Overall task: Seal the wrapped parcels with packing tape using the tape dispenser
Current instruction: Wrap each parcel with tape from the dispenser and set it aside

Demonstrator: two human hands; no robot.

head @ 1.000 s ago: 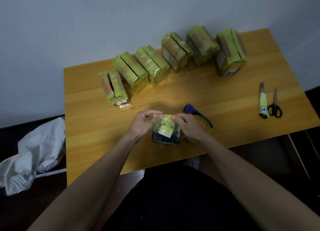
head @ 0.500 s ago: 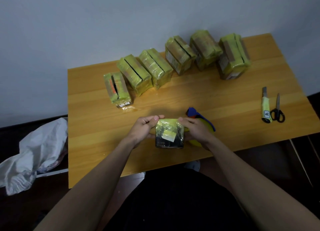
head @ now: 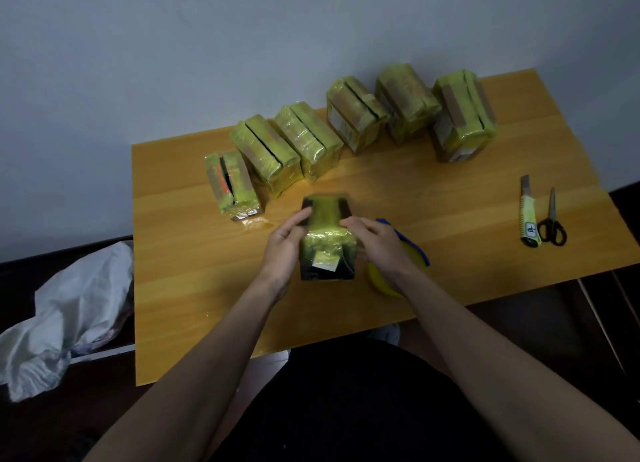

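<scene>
Near the front edge of the wooden table point(head: 194, 288), a dark parcel point(head: 327, 239) partly wound in yellow-green tape is held between both hands, with a small loose flap of tape on its near face. The left hand point(head: 284, 250) grips its left side, fingers curled round the upper edge; the right hand point(head: 375, 245) grips the right side, thumb pressed on the taped top. Just beside and partly under the right wrist lies the tape dispenser point(head: 405, 253), its blue frame and yellow roll showing.

Along the wall side stand six wrapped parcels point(head: 356, 118) in a loose row, some touching; what they hold cannot be told. At the right edge a utility knife point(head: 528, 217) lies just beside a pair of scissors point(head: 552, 224). Left of the table sits a crumpled white bag point(head: 65, 309).
</scene>
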